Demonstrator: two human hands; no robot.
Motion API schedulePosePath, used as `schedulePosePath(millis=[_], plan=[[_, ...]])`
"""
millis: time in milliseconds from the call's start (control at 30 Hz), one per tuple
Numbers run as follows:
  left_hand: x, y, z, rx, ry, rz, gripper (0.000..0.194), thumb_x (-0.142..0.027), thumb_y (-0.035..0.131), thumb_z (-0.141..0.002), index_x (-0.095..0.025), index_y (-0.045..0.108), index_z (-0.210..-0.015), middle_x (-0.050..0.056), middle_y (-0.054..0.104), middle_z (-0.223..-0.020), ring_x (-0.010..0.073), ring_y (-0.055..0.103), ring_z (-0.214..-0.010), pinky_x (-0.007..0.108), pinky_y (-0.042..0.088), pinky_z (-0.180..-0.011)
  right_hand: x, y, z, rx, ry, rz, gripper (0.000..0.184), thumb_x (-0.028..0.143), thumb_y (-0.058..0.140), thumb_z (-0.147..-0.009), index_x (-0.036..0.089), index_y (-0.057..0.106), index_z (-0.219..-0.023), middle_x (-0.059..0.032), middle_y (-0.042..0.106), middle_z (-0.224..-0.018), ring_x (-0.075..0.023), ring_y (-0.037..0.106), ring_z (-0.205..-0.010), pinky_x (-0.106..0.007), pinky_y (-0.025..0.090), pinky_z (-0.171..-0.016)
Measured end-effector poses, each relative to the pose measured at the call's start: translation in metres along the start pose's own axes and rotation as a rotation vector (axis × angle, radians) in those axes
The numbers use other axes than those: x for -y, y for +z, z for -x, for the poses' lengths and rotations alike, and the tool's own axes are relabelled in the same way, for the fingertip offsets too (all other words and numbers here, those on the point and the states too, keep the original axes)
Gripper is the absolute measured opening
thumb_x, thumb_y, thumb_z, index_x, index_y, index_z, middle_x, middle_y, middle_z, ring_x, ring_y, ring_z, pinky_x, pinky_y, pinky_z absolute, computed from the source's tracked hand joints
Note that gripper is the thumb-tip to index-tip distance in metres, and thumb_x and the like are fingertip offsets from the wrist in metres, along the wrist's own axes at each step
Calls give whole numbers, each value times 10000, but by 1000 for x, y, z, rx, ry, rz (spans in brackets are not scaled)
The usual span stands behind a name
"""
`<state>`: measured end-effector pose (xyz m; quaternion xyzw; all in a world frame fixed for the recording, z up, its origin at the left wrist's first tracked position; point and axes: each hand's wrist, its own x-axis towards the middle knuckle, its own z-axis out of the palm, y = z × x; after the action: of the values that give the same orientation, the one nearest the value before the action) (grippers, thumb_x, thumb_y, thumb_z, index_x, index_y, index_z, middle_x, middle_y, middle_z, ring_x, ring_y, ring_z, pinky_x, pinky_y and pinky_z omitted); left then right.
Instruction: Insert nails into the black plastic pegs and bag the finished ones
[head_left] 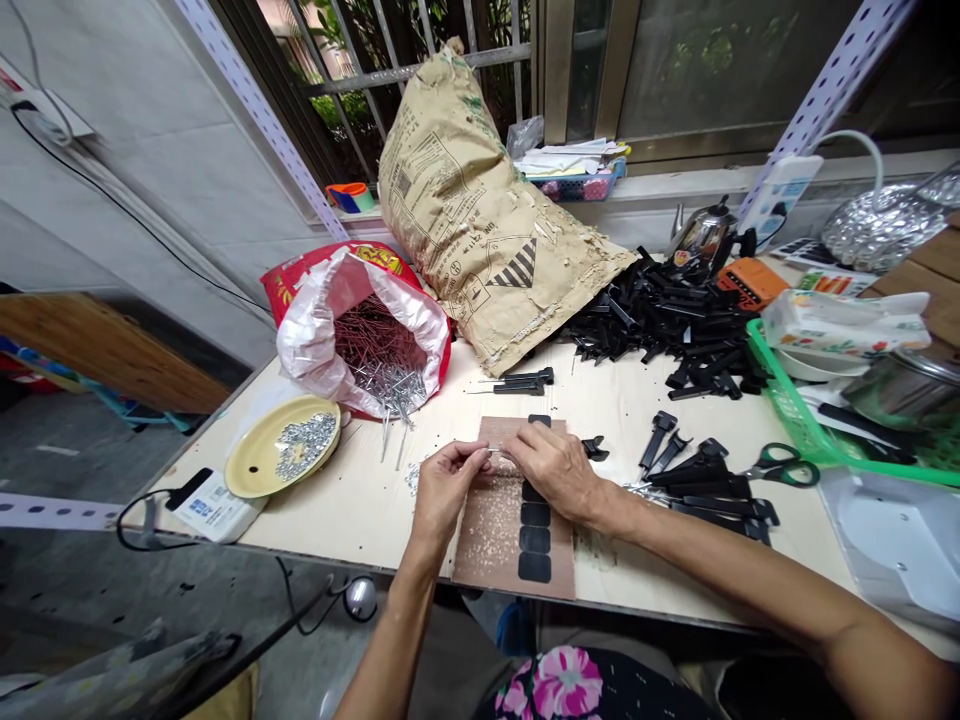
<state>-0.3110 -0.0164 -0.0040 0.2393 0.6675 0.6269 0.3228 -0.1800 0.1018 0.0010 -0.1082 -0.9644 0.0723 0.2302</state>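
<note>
My left hand (448, 485) is closed in a pinch over a brown board (480, 540). My right hand (553, 468) has its fingers closed close beside it. A thin, pale metal rod (492, 451) seems to run between the two sets of fingertips; its ends are hidden. Down the board's right side runs a column of black rounded squares (535, 540), partly under my right hand. Pale crumbs are scattered over the board. Just beyond it lie black plastic parts (521, 383) with thin rods sticking out to the left.
A yellow plate (244, 440) of small metal pieces and a red bag (281, 290) of long metal rods stand left. A large paper sack (465, 200) leans behind, by a heap of black parts (660, 310). At right are scissors (787, 465) and a green basket (787, 410).
</note>
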Motion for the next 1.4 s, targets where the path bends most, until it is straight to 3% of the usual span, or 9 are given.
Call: schedulePosePath(millis=[300,500,633,767,967,1067,1200,1300,1400], plan=[[2,3,0,11,38,-83,235,-324,727,-690,-149,708,-845,24,690,-679,146,629,-648,256,497,-657,-1,2,1,57,90,-268,187,225,433,-940,157,606,-959,-71,575,-915,-155,546,-820,-247,429,-661],[-2,4,0,6,42,-155,236,-323,736,-671,-149,714,-830,32,696,-671,160,638,-637,263,500,-636,-4,6,-1,41,223,-699,159,230,471,-928,166,611,-890,-22,604,-837,-131,577,-794,-250,456,-719],[-2,4,1,3,9,-92,258,-338,739,-665,-144,711,-834,27,686,-651,151,629,-622,259,495,-628,-2,5,3,33,153,-563,148,224,514,-903,170,613,-999,-50,569,-914,-149,564,-849,-272,461,-749],[-1,5,2,0,2,-77,273,-351,741,-659,-143,710,-832,30,683,-639,153,621,-609,255,488,-605,-1,6,8,57,146,-370,223,216,422,-944,164,618,-1038,-72,601,-899,-173,566,-855,-291,454,-733],[-2,7,3,-1,18,-120,265,-349,741,-663,-146,716,-832,33,688,-652,152,623,-624,244,482,-611,-2,6,8,28,226,-615,178,221,473,-930,188,631,-1003,-39,605,-907,-137,577,-839,-263,453,-756],[-1,8,6,35,-20,-111,303,-371,736,-667,-150,728,-873,51,708,-726,165,637,-676,260,499,-653,-6,4,13,39,232,-597,158,230,484,-924,175,622,-980,-37,592,-889,-139,571,-826,-265,452,-742],[4,4,9,63,-64,-118,444,-429,669,-729,-162,678,-1084,68,699,-865,170,638,-696,306,538,-665,-28,4,21,67,213,-446,179,257,457,-940,185,621,-952,-39,586,-889,-145,549,-830,-267,448,-721],[13,-2,12,29,78,-315,429,-425,583,-804,-192,634,-1161,87,662,-1024,193,643,-805,344,547,-716,-54,6,23,56,197,-283,186,276,461,-938,203,632,-933,-44,585,-885,-170,516,-872,-282,444,-719],[28,-4,16,10,328,-599,367,-349,526,-857,-219,615,-1188,101,613,-1183,244,559,-1094,427,450,-950,-64,9,31,65,156,-174,211,250,443,-943,190,627,-860,-46,573,-828,-177,488,-835,-287,439,-678]])
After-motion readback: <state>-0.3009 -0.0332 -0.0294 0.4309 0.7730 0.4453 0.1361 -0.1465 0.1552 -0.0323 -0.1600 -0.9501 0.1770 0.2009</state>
